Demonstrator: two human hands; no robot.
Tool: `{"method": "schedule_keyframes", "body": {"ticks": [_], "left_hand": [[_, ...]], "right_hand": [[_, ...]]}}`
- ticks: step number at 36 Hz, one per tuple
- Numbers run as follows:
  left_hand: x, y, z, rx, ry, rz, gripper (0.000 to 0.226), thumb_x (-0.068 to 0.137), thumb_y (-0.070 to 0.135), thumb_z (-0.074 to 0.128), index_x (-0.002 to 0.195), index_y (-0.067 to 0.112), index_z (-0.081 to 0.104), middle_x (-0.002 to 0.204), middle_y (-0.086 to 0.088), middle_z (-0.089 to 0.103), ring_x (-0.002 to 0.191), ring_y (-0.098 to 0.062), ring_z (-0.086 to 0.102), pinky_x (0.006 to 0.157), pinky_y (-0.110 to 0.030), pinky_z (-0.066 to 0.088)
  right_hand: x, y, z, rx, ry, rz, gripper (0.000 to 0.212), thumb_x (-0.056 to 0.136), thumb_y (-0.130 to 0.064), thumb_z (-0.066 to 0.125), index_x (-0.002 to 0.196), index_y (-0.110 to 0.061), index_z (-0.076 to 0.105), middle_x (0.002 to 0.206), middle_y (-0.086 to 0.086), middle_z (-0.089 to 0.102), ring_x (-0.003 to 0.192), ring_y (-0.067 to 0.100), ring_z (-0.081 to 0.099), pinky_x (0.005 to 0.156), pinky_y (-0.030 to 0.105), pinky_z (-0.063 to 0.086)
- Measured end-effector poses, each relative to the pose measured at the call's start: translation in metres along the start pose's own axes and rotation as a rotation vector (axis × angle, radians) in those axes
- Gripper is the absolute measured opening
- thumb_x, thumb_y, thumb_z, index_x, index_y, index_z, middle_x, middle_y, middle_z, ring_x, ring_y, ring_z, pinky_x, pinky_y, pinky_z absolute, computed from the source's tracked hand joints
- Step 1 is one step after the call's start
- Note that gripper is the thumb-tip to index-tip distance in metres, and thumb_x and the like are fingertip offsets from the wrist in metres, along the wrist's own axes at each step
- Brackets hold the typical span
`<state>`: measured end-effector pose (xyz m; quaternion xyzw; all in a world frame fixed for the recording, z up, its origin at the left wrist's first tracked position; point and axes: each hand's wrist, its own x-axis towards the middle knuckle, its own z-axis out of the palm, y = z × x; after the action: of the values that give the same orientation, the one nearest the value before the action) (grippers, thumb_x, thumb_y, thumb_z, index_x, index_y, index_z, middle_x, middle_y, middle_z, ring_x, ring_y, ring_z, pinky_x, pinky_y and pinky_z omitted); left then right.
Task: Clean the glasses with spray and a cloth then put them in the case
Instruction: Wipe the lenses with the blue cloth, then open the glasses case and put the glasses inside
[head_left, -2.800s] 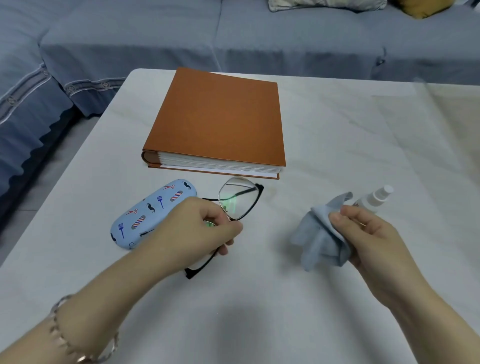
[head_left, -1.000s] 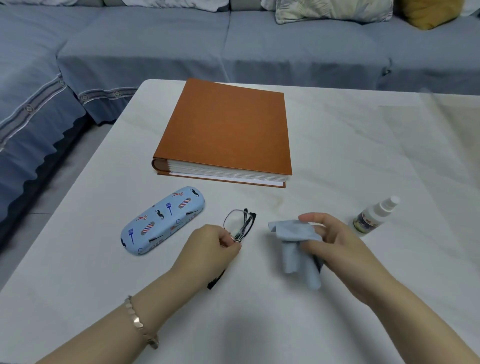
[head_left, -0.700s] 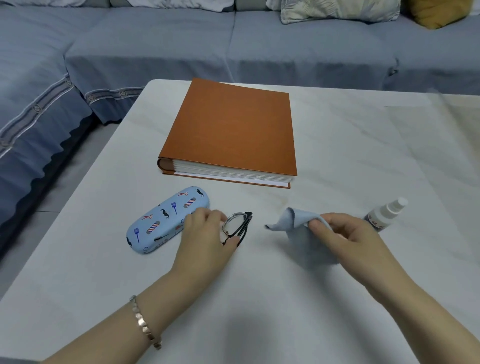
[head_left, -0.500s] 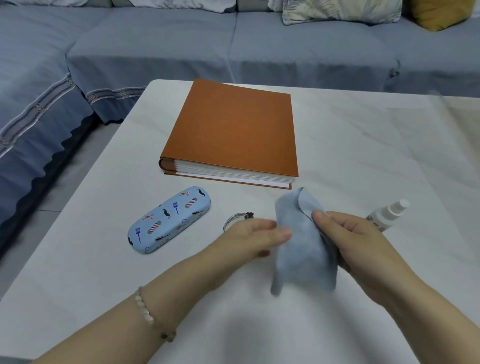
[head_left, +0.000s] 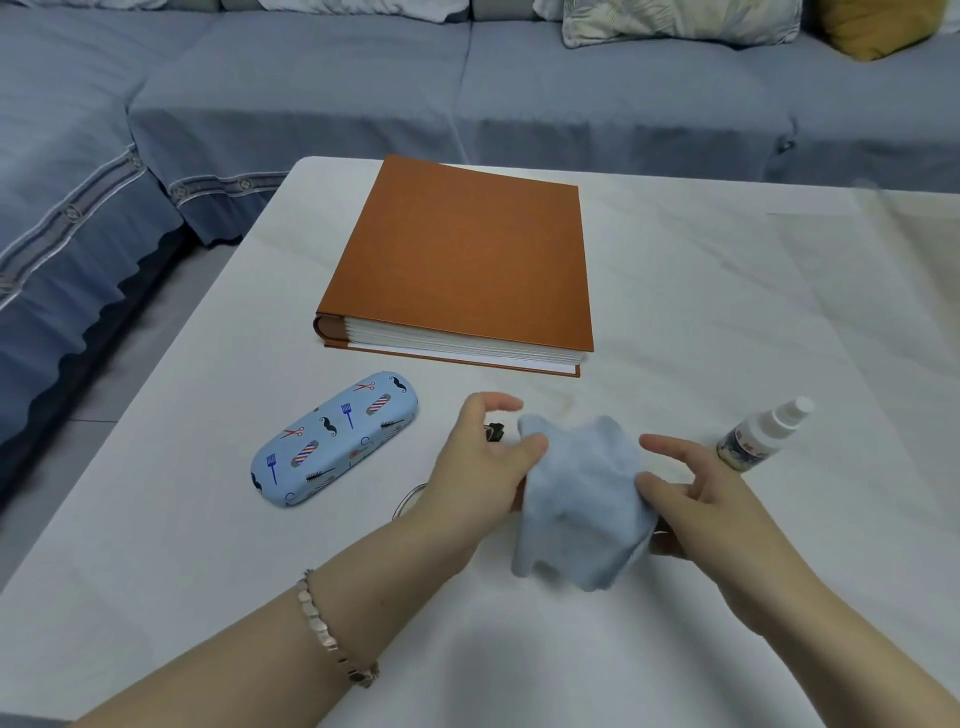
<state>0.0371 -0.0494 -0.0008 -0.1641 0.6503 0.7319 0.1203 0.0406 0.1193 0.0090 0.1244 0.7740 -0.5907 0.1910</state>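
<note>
The pale blue cloth hangs bunched between my two hands above the table. My left hand pinches its left edge with the thumb, index finger raised. My right hand grips its right side, thumb on top and lower fingers beneath. The black glasses lie folded on the table under my left hand; only a hinge end and a bit of lens rim show. The blue patterned case lies shut to the left. The small white spray bottle lies to the right.
A thick orange-brown album lies on the white table behind the hands. A blue-grey sofa wraps around the table's far and left sides, with cushions at the back.
My left hand set the folded glasses down on the table and let go, then reached across to the cloth. The cloth was shaken open and is now held by both hands.
</note>
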Motion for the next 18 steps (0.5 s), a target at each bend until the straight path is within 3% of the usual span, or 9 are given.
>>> {"method": "schedule_keyframes", "body": {"ticks": [3, 6, 8, 10, 12, 15, 16, 18], "left_hand": [[0.002, 0.003, 0.000, 0.062, -0.031, 0.064, 0.018, 0.088, 0.014, 0.052, 0.095, 0.030, 0.057, 0.067, -0.007, 0.053, 0.057, -0.016, 0.051, 0.058, -0.025, 0.047], [0.004, 0.007, 0.000, 0.112, -0.098, 0.071, 0.013, 0.086, 0.017, 0.057, 0.083, 0.025, 0.067, 0.067, 0.002, 0.061, 0.059, -0.006, 0.058, 0.058, -0.016, 0.050], [0.004, 0.009, -0.002, 0.195, -0.161, 0.078, 0.016, 0.076, 0.015, 0.070, 0.086, 0.027, 0.066, 0.080, 0.000, 0.067, 0.070, -0.009, 0.063, 0.067, -0.017, 0.053], [0.005, 0.009, -0.003, 0.310, -0.212, 0.072, 0.039, 0.064, 0.006, 0.079, 0.095, 0.025, 0.063, 0.093, -0.009, 0.070, 0.079, -0.019, 0.067, 0.080, -0.030, 0.055], [0.007, 0.011, -0.002, 0.489, -0.210, 0.134, 0.046, 0.063, 0.005, 0.077, 0.103, 0.020, 0.064, 0.088, -0.008, 0.069, 0.078, -0.020, 0.065, 0.084, -0.039, 0.055], [0.012, 0.009, 0.002, 0.756, -0.157, 0.297, 0.021, 0.073, 0.020, 0.069, 0.094, 0.020, 0.071, 0.078, 0.008, 0.052, 0.069, -0.004, 0.052, 0.077, -0.031, 0.049], [0.012, 0.008, 0.004, 0.765, -0.150, 0.324, 0.015, 0.076, 0.024, 0.067, 0.090, 0.020, 0.071, 0.082, 0.007, 0.048, 0.072, -0.003, 0.049, 0.076, -0.027, 0.045], [0.016, 0.005, 0.008, 0.729, -0.150, 0.330, 0.016, 0.080, 0.029, 0.064, 0.089, 0.016, 0.069, 0.095, 0.006, 0.046, 0.087, -0.004, 0.047, 0.077, -0.020, 0.038]], "right_hand": [[-0.001, 0.001, -0.002, 0.165, -0.001, 0.056, 0.030, 0.092, -0.009, 0.042, 0.113, -0.029, 0.051, 0.062, 0.011, 0.052, 0.053, 0.019, 0.051, 0.057, 0.026, 0.054], [-0.003, -0.001, -0.006, 0.181, 0.010, -0.009, 0.030, 0.094, -0.011, 0.041, 0.107, -0.034, 0.057, 0.067, 0.012, 0.054, 0.060, 0.020, 0.054, 0.065, 0.030, 0.054], [-0.003, -0.002, -0.008, 0.083, -0.008, -0.120, 0.024, 0.090, -0.016, 0.049, 0.098, -0.033, 0.064, 0.072, 0.014, 0.061, 0.070, 0.020, 0.060, 0.073, 0.030, 0.052], [-0.004, -0.001, -0.010, -0.109, -0.038, -0.221, 0.020, 0.079, -0.016, 0.066, 0.086, -0.035, 0.067, 0.082, 0.004, 0.070, 0.079, 0.017, 0.065, 0.072, 0.019, 0.050], [-0.002, 0.004, -0.012, -0.365, -0.012, -0.295, 0.035, 0.069, -0.012, 0.075, 0.081, -0.042, 0.060, 0.088, -0.011, 0.069, 0.079, 0.008, 0.065, 0.068, 0.007, 0.046], [0.000, 0.009, -0.012, -0.555, 0.075, -0.406, 0.036, 0.068, -0.015, 0.075, 0.067, -0.047, 0.057, 0.078, -0.017, 0.063, 0.077, 0.003, 0.059, 0.068, 0.011, 0.044], [0.001, 0.011, -0.013, -0.548, 0.094, -0.427, 0.032, 0.067, -0.017, 0.075, 0.061, -0.044, 0.059, 0.077, -0.014, 0.061, 0.082, -0.001, 0.056, 0.069, 0.013, 0.043], [0.001, 0.012, -0.015, -0.513, 0.120, -0.440, 0.025, 0.065, -0.018, 0.078, 0.053, -0.033, 0.062, 0.086, -0.018, 0.059, 0.089, -0.016, 0.049, 0.072, 0.003, 0.036]]}}
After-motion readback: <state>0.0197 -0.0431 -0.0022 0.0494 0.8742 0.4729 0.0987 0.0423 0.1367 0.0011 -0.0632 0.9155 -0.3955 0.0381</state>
